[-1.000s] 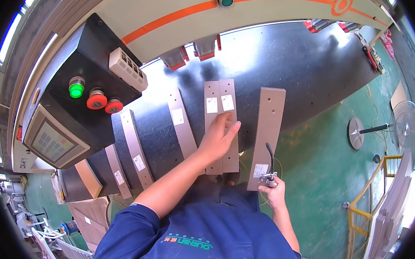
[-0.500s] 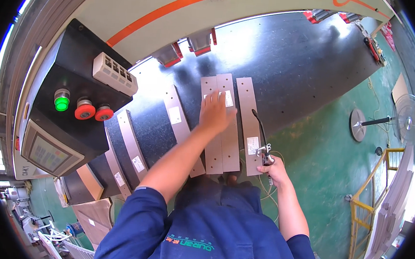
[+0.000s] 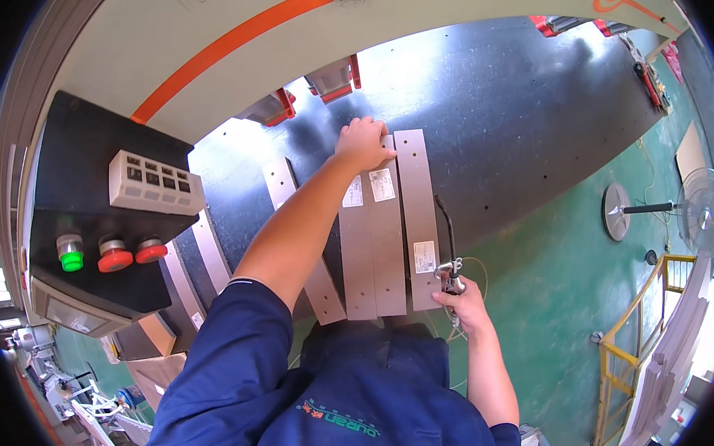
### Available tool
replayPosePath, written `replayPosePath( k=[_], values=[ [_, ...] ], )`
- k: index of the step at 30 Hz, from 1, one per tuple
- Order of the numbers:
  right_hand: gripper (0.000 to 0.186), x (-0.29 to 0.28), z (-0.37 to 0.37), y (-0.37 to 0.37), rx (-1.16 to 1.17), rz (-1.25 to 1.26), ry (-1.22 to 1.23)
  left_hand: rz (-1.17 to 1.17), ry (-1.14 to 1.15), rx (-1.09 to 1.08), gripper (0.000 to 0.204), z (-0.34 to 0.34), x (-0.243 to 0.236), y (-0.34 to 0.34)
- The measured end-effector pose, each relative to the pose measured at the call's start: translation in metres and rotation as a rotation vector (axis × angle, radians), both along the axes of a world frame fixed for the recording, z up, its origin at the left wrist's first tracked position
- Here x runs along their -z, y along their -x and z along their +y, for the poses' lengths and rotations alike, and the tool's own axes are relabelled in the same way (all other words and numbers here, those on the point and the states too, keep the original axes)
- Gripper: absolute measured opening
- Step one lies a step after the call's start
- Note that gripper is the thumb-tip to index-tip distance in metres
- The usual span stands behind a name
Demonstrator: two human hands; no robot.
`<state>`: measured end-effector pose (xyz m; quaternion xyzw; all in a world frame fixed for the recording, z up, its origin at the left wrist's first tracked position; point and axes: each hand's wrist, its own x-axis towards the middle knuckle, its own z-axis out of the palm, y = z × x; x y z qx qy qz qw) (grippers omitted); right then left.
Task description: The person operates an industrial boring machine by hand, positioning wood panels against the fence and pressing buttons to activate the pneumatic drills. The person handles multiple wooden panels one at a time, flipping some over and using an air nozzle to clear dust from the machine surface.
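Observation:
Two long brown-grey strips, a left strip (image 3: 360,256) and a middle strip (image 3: 388,241), lie side by side on the dark work table, each with small holes and a white label. My left hand (image 3: 364,144) is closed over their far ends, fingers bent and thumb toward the middle strip. Just to the right lies a third strip (image 3: 418,202), a narrow gap away. In my right hand (image 3: 465,305) is a metal air blow gun (image 3: 453,283) with a long black bent nozzle, held beside the near end of that third strip; my thumb reaches the strip's edge.
Further strips (image 3: 320,290) lie to the left. A black control box (image 3: 103,228) with red and green buttons juts in there. Red-edged clamps (image 3: 333,81) line the machine beam beyond the table (image 3: 526,127). A fan (image 3: 701,213) and a yellow frame (image 3: 639,355) stand right.
My left hand has moved from the labels to the far ends of the two strips and closed there. The right hand keeps the blow gun at the third strip. The view has shifted.

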<state>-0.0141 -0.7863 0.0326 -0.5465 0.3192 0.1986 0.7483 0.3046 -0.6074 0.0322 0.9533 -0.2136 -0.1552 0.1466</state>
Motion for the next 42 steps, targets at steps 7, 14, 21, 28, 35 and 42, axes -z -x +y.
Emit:
replayPosePath(
  k=[7, 14, 21, 28, 35, 42],
  values=[
    [0.044, 0.009, -0.003, -0.005, -0.021, 0.02, 0.012, 0.008, 0.149, 0.055, 0.035, 0.008, 0.005, -0.003],
    [0.05, 0.007, -0.004, 0.037, 0.114, 0.064, -0.026, -0.04, 0.139, 0.014, 0.041, 0.013, 0.0, 0.004],
    [0.048, 0.001, 0.027, 0.055, -0.025, 0.091, -0.061, -0.048, 0.198, 0.025, 0.035, 0.017, 0.001, 0.006],
    [0.047, 0.012, 0.083, 0.044, 0.077, 0.033, 0.078, -0.06, 0.23, 0.019, 0.033, 0.01, 0.005, 0.01],
    [0.037, 0.009, 0.096, 0.038, 0.08, -0.008, 0.254, 0.022, 0.518, -0.102, 0.034, 0.014, -0.01, 0.008],
    [0.031, -0.001, 0.085, 0.042, 0.183, -0.032, 0.285, -0.167, 1.043, -0.029, 0.047, 0.015, -0.134, 0.08]
  ],
)
